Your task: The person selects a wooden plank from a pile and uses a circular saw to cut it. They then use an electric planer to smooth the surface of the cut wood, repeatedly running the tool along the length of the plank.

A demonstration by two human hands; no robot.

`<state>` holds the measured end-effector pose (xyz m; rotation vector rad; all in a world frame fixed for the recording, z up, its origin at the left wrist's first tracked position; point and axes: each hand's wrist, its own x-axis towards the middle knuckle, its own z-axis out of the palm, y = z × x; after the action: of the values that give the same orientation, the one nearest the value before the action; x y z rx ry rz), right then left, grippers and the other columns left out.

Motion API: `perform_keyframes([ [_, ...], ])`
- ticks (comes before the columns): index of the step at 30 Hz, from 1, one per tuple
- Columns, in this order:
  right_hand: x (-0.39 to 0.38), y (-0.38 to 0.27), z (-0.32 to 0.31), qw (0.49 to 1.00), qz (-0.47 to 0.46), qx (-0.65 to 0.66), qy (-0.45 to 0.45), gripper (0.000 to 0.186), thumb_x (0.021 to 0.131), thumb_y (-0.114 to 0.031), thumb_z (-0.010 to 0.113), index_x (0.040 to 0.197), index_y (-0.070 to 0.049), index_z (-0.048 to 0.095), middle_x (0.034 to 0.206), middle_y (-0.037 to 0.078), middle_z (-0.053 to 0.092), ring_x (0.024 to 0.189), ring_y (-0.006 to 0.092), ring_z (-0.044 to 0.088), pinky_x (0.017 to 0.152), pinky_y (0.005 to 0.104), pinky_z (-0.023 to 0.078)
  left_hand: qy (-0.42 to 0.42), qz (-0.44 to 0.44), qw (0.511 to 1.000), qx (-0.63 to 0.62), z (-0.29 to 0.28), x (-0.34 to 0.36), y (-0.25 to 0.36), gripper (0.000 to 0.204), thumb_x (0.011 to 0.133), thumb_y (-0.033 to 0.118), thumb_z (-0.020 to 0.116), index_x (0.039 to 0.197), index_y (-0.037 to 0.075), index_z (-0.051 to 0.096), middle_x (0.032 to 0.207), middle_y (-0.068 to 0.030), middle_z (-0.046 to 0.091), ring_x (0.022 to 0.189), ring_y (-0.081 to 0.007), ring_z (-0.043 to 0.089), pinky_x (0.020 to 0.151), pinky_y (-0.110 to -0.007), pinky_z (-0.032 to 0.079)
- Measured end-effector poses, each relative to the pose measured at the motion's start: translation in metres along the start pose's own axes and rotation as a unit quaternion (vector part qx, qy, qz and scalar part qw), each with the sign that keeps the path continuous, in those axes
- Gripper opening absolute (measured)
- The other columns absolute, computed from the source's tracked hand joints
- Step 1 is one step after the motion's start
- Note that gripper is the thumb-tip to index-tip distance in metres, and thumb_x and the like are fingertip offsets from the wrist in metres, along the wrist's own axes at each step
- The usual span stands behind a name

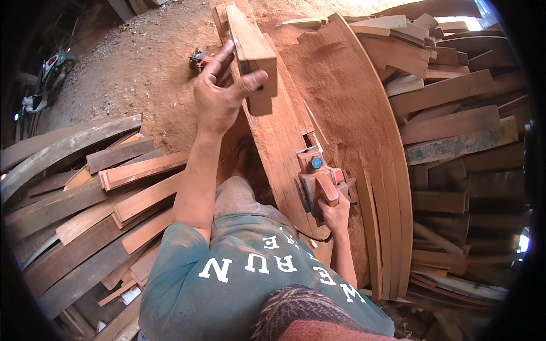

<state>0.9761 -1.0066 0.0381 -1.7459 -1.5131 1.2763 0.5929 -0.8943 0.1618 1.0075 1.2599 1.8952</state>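
My left hand reaches forward to the near end of a short squared wooden beam. Its thumb crosses the beam's end face, and the fingers lie along the left side. Below the beam runs a long, thick plank, dusted with sawdust. My right hand is wrapped around the handle of a dusty reddish electric planer with a blue front knob. The planer sits at the plank's right edge, nearer to me than the beam. A dark cord trails behind it.
Wide curved boards stand along the right, beside a sawdust heap. Stacked offcuts fill the far right and the left. A small red-and-black tool lies on the ground past my left hand. A motorcycle stands far left.
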Motion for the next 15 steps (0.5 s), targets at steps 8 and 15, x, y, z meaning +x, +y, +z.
perform_keyframes([
  [8, -0.004, 0.003, 0.004, 1.0, 0.0, -0.018, 0.004, 0.032, 0.084, -0.009, 0.072, 0.114, 0.001, 0.073, 0.092, 0.013, 0.077, 0.086, 0.0177, 0.071, 0.081, 0.036, 0.057, 0.019, -0.001, 1.0, 0.022, 0.005, 0.022, 0.013, 0.091, 0.081, 0.027, 0.097, 0.147, -0.017, 0.052, 0.135, -0.0284, 0.068, 0.122, -0.0282, 0.072, 0.101, -0.036, 0.063],
  [15, -0.004, 0.006, 0.002, 0.999, -0.004, -0.038, 0.003, 0.032, 0.082, -0.011, 0.072, 0.112, 0.001, 0.073, 0.093, 0.016, 0.077, 0.087, 0.0223, 0.073, 0.083, 0.0379, 0.057, 0.02, -0.002, 1.0, 0.019, 0.005, 0.027, 0.016, 0.093, 0.079, 0.029, 0.099, 0.145, -0.017, 0.053, 0.133, -0.0279, 0.069, 0.119, -0.0281, 0.073, 0.101, -0.036, 0.063],
])
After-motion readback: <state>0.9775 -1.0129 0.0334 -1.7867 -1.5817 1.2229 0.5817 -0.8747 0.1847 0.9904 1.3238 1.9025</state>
